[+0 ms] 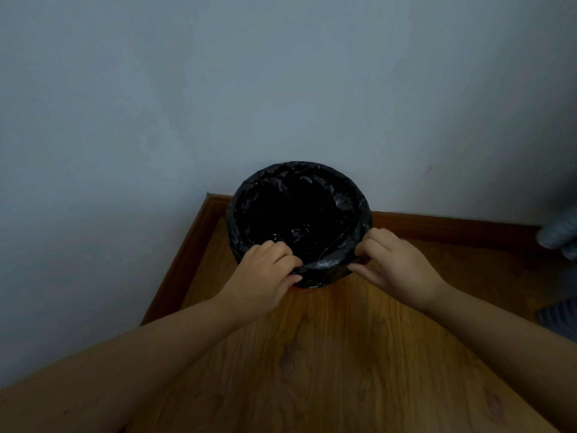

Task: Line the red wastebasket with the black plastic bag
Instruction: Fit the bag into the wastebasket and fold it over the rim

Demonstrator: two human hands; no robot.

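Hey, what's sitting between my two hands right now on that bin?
In the head view, only the near rim fold of the crinkled black plastic bag spans between the left hand and right hand; nothing else.

The picture is dim and a bit grey-blue — no lamp or window shows, and the light is soft. The wall [281, 73] gets darker toward the corners. Inside the black bag [299, 214] it is so dark that only a few shiny wrinkles show. The wooden floor [343, 354] has a weak glow in the middle. Straight lines bend near the edges — the lens is wide. The arms at the bottom look soft and blurry.
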